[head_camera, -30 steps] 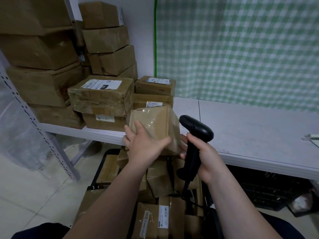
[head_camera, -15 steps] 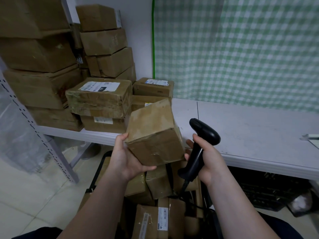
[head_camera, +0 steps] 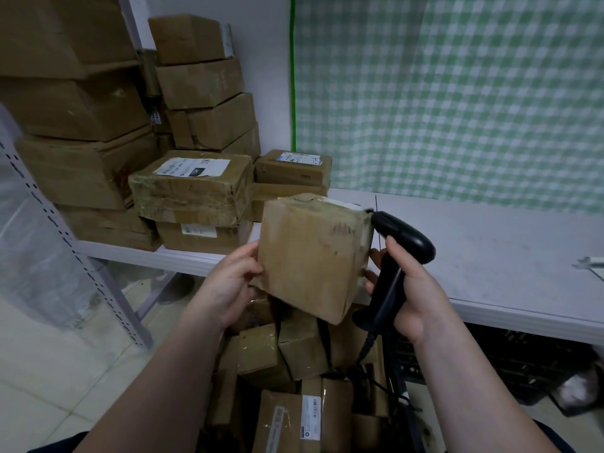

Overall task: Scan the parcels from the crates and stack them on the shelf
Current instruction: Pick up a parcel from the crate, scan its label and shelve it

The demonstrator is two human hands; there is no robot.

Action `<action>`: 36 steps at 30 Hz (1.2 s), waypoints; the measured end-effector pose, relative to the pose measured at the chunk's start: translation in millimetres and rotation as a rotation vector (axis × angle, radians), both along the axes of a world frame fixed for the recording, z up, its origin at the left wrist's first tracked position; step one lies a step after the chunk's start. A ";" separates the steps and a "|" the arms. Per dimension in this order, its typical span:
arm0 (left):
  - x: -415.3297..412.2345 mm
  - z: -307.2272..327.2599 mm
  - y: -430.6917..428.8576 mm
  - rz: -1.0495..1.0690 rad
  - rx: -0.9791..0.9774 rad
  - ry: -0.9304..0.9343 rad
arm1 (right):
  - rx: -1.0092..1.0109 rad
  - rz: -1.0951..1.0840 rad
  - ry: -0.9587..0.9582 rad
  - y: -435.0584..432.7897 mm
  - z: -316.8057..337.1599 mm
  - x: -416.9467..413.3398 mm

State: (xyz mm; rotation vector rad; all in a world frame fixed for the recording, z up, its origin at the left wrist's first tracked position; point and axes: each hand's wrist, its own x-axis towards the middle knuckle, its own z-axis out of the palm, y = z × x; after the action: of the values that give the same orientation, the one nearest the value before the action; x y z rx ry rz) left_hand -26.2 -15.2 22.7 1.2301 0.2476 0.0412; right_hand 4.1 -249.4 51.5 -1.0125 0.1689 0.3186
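**Cardboard parcel** [head_camera: 313,256]: boxy, tilted, held in front of the shelf [head_camera: 490,250] edge.
**Left hand** [head_camera: 228,282]: left of the parcel, fingers [head_camera: 248,253] curled on its left edge and underside.
**Right hand** [head_camera: 411,289]: right of the parcel, fingers wrapped round the barcode scanner [head_camera: 405,240], whose head sits just beside the parcel's upper right corner.
**Label:** a white strip shows on the parcel's top face, probably needing a turn toward the scanner.
**Stacked parcels** [head_camera: 192,191]: behind the parcel, to its left.
**Unscanned parcels** [head_camera: 294,351]: below the parcel.
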 end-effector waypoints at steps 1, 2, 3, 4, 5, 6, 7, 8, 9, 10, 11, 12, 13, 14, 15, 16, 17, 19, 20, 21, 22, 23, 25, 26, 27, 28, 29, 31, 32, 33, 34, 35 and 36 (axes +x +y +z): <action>0.0 1.8 -1.9 0.005 0.078 -0.014 | 0.012 -0.003 0.001 -0.2 -1.0 0.3; -0.3 3.5 -4.8 0.011 0.145 -0.027 | 0.020 -0.007 0.004 0.1 -1.5 0.1; -0.7 4.8 -7.8 0.021 0.203 -0.044 | 0.024 -0.007 0.001 0.5 -2.5 0.0; -1.4 5.7 -11.0 0.031 0.259 -0.062 | 0.027 -0.004 -0.006 0.9 -3.2 -0.5; -1.4 5.3 -13.2 0.042 0.311 -0.078 | 0.028 -0.002 -0.017 1.0 -4.4 -0.3; -1.3 5.2 -15.2 0.051 0.352 -0.088 | 0.029 -0.002 -0.032 0.9 -4.7 -0.6; -1.6 5.8 -16.6 0.057 0.384 -0.091 | 0.023 0.002 -0.048 0.4 -5.2 -0.6; -1.1 6.6 -18.3 0.057 0.405 -0.090 | 0.014 0.008 -0.065 0.4 -5.0 -0.7; -0.4 7.3 -19.6 0.048 0.415 -0.084 | -0.004 0.012 -0.082 0.4 -5.1 -0.5; 0.4 8.2 -20.8 0.029 0.414 -0.070 | -0.030 0.010 -0.094 0.9 -5.3 -0.2; 0.4 9.5 -22.3 0.005 0.401 -0.042 | -0.055 0.006 -0.104 1.1 -6.5 0.4; 0.1 10.8 -23.9 -0.017 0.381 -0.006 | -0.078 0.003 -0.115 1.4 -6.9 0.3; 0.0 12.0 -24.9 -0.026 0.359 0.029 | -0.097 0.015 -0.131 1.1 -8.2 0.2; -0.1 13.4 -25.8 -0.019 0.342 0.051 | -0.098 0.042 -0.152 1.5 -8.8 -0.7; 0.3 14.5 -26.1 -0.002 0.331 0.067 | -0.091 0.073 -0.173 1.6 -10.0 -1.4; 1.5 15.2 -25.9 0.023 0.323 0.078 | -0.086 0.098 -0.186 2.1 -10.7 -2.7; 2.6 15.9 -25.9 0.052 0.313 0.089 | -0.087 0.106 -0.192 1.9 -11.5 -3.0; 2.4 18.7 -28.5 0.082 0.286 0.108 | -0.088 0.088 -0.177 1.0 -12.4 -1.8; 1.8 19.4 -29.3 0.077 0.273 0.102 | -0.063 0.076 -0.155 0.5 -11.8 -0.8; 1.5 19.2 -29.3 0.069 0.269 0.084 | -0.023 0.062 -0.128 -0.7 -12.3 1.5; 1.7 17.9 -28.8 0.057 0.276 0.060 | 0.022 0.049 -0.105 -1.9 -12.1 3.5; 1.7 16.2 -28.2 0.046 0.290 0.033 | 0.055 0.034 -0.085 -3.3 -12.1 5.8; 1.2 13.1 -28.2 0.041 0.331 -0.026 | 0.078 0.016 -0.062 -4.9 -12.5 9.4; 2.0 10.5 -27.8 0.039 0.356 -0.052 | 0.075 0.013 -0.057 -5.1 -12.7 10.3; 2.8 8.2 -27.7 0.037 0.390 -0.076 | 0.066 0.011 -0.058 -5.5 -12.9 10.8; 3.7 6.2 -27.8 0.041 0.428 -0.096 | 0.051 0.010 -0.060 -5.6 -13.1 11.0; 4.2 4.5 -28.6 0.048 0.471 -0.105 | 0.035 0.008 -0.062 -5.6 -13.1 10.6; 5.7 -1.1 -30.0 0.068 0.546 -0.092 | 0.007 0.008 -0.060 -5.3 -13.1 8.6; 5.9 -4.6 -30.6 0.074 0.560 -0.074 | -0.008 0.013 -0.057 -4.8 -13.5 7.5; 5.6 -8.7 -30.7 0.077 0.551 -0.058 | -0.027 0.020 -0.052 -4.2 -14.7 7.1; 5.5 -13.0 -30.4 0.075 0.525 -0.040 | -0.047 0.026 -0.041 -3.6 -17.0 7.2; 4.9 -15.8 -30.1 0.063 0.495 -0.007 | -0.065 0.030 -0.024 -3.5 -19.5 7.7; 4.2 -16.9 -30.4 0.046 0.462 0.037 | -0.079 0.030 -0.006 -3.7 -22.3 8.8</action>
State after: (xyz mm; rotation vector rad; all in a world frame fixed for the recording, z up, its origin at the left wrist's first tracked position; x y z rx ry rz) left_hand -22.0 -45.6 5.8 1.6854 0.3087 0.1206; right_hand 12.9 -253.1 29.2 -1.0948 0.1617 0.3382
